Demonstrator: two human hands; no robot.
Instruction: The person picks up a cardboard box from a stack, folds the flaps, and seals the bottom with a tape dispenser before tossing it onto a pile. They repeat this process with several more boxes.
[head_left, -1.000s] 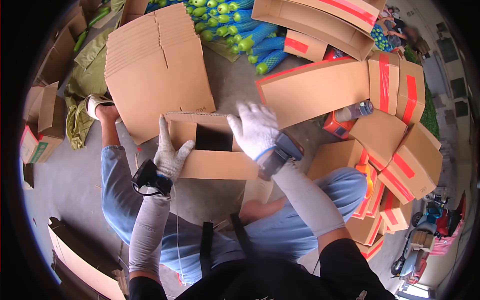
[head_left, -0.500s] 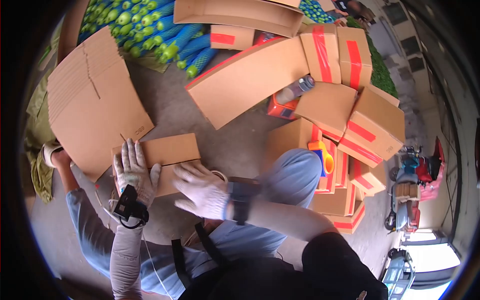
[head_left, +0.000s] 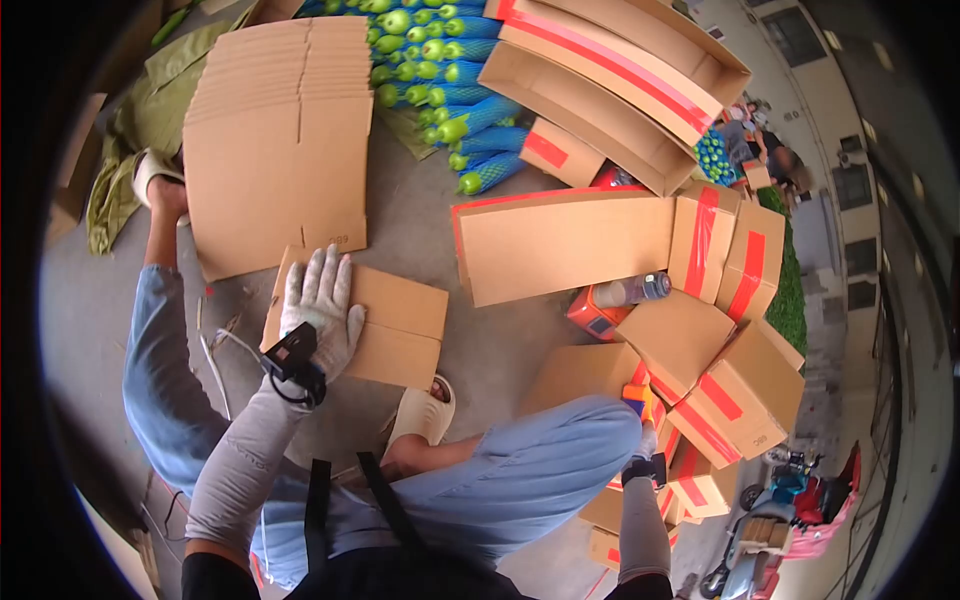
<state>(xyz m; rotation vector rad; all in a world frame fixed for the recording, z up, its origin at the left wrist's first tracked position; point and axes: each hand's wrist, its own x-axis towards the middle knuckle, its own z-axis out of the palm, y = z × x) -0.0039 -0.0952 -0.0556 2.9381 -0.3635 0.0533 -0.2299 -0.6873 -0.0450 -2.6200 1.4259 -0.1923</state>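
A closed cardboard box (head_left: 400, 320) lies on the floor between my feet, its flaps meeting in a seam on top. My left hand (head_left: 325, 300), in a whitish work glove, rests flat on the box with its fingers stretched out. Far to the right, beside my raised knee, my gloved right hand (head_left: 648, 440) is closed at the lower end of an orange and blue tape dispenser (head_left: 638, 400). My knee and the dispenser hide most of its fingers. Red-taped boxes (head_left: 735, 400) are piled just beyond that hand.
Flat cardboard sheets (head_left: 270, 170) are stacked at the upper left. Behind lie blue-netted green items (head_left: 450, 90) and long open cartons (head_left: 590, 110). A bottle (head_left: 632, 290) lies on an orange-red box (head_left: 595, 318). A scooter (head_left: 765, 530) stands at the right.
My right hand has left the box and moved right to the tape dispenser. My left hand stays on the box. The box's top flaps now lie flat, and the view has turned.
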